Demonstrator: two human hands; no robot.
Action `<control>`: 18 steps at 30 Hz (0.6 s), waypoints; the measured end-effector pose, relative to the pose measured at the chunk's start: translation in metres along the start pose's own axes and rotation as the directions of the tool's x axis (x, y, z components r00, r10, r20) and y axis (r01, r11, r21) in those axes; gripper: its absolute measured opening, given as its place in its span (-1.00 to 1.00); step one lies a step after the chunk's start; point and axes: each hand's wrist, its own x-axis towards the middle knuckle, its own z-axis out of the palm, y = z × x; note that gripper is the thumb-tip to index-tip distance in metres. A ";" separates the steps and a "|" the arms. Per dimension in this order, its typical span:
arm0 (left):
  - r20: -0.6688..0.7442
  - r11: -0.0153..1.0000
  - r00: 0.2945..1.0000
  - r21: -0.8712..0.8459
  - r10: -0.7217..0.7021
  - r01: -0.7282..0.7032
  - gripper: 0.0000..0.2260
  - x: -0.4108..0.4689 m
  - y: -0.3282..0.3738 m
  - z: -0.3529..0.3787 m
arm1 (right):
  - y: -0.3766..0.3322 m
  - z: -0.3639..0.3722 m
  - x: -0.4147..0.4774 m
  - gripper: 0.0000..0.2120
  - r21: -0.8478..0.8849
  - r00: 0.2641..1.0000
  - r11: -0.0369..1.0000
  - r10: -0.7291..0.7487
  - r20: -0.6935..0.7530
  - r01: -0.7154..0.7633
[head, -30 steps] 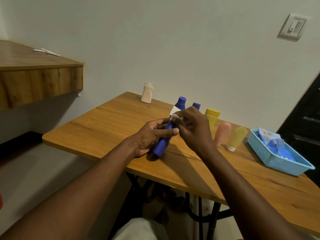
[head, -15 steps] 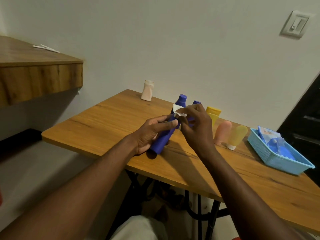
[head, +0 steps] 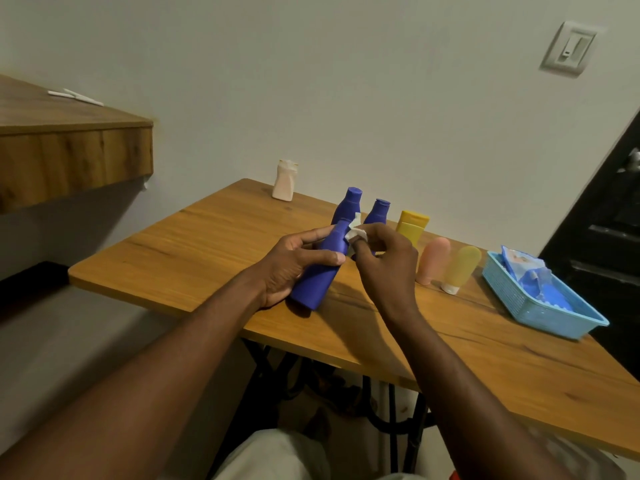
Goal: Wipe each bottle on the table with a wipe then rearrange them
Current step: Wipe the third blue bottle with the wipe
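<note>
Deep blue bottle (head: 317, 271), white wipe (head: 355, 232), yellow tube (head: 412, 225), pink bottle (head: 433, 259), light-blue basket (head: 540, 315), brown wood-grain table (head: 207, 251).

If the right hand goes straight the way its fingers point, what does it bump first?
Most likely the blue bottle that the left hand grips. The right hand pinches a wipe right at its neck, so nothing looks to be between them.

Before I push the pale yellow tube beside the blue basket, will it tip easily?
Probably yes: the pale yellow tube stands on its small white cap, so it looks top-heavy. Its rounded body may roll once down, perhaps against the pink tube beside it.
</note>
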 end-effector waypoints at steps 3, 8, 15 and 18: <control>-0.002 1.000 1.000 0.012 0.013 -0.013 -0.40 -0.001 0.002 0.002 | 0.002 0.000 0.001 -0.92 0.006 1.000 1.000 0.016 -0.025 -0.016; 0.018 0.999 0.999 0.008 0.033 -0.033 -0.38 -0.004 0.002 0.003 | -0.002 0.002 -0.004 -0.90 -0.081 0.976 0.973 -0.216 0.019 0.217; -0.001 0.999 0.999 0.016 0.039 -0.039 -0.37 -0.006 0.003 0.004 | 0.002 0.004 0.009 -0.91 -0.004 0.990 0.991 -0.133 -0.055 0.133; -0.018 0.999 0.999 0.024 0.039 -0.038 -0.36 -0.006 0.003 0.004 | 0.004 0.004 0.002 -0.86 0.037 0.992 0.992 -0.117 -0.043 0.119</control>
